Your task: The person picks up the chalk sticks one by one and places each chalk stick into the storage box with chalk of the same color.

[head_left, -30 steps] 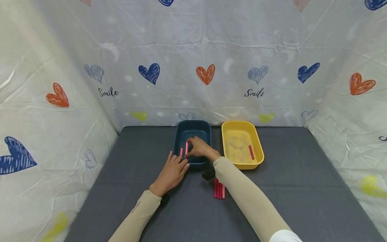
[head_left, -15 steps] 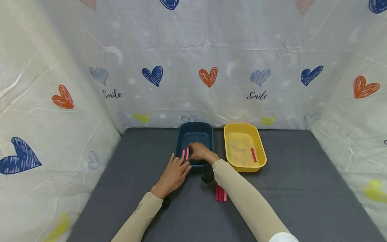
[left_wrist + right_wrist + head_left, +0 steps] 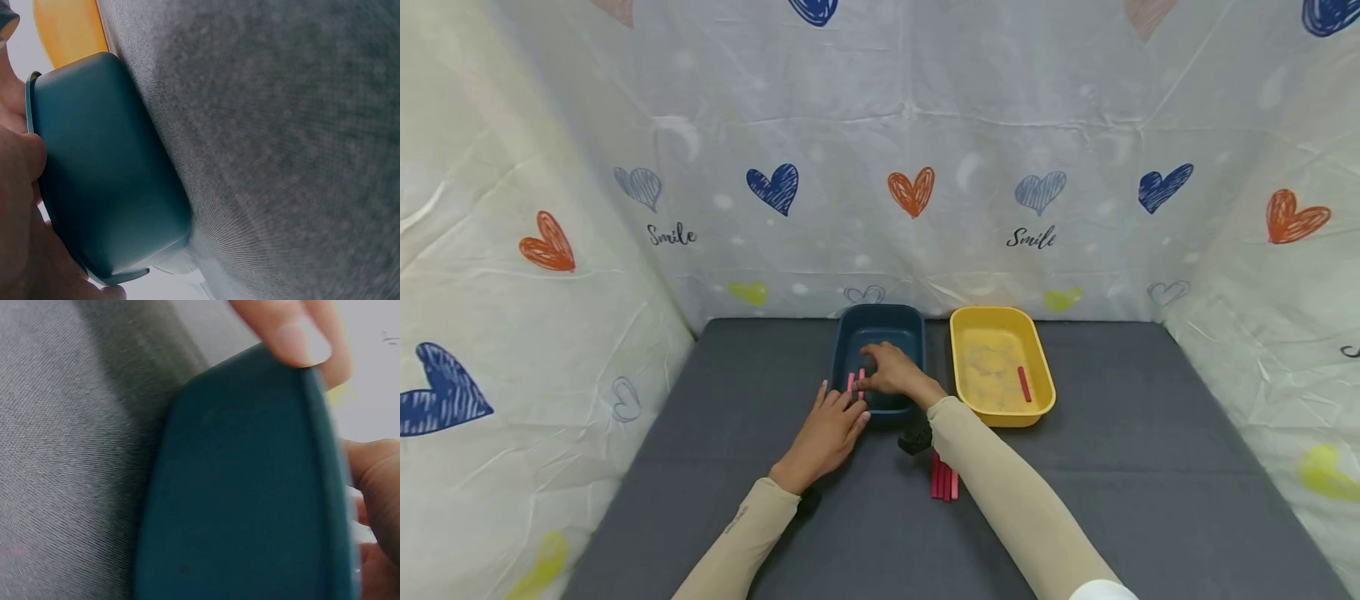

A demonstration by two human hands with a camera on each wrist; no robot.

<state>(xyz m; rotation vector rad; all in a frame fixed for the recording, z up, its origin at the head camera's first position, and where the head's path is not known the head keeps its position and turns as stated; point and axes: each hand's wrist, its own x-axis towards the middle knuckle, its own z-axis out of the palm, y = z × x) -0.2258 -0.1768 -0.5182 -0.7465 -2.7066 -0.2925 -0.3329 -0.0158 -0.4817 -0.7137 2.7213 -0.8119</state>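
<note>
In the head view my left hand (image 3: 827,429) rests on the near left rim of a dark blue tray (image 3: 886,312), fingers reaching over the edge. Its thumb (image 3: 28,156) touches the rim in the left wrist view. Above the tray's inside is my right hand (image 3: 891,371), with thumb and index finger spread apart. Two thin pink sticks stand side by side near the tray's left wall: one pink stick (image 3: 851,381) by the left fingertips, the other pink stick (image 3: 862,373) beside the right thumb. Their lower ends are hidden by the hands.
To the right, a yellow tray (image 3: 992,315) holds one dark red stick (image 3: 1024,384). Several red and pink sticks (image 3: 945,483) lie in a row on the grey table (image 3: 1120,483), partly behind the right forearm. A printed cloth wall (image 3: 842,242) closes the back.
The right thumb and index finger have parted from the pink stick, which now sits lower in the blue tray. The left hand has stayed at the rim.
</note>
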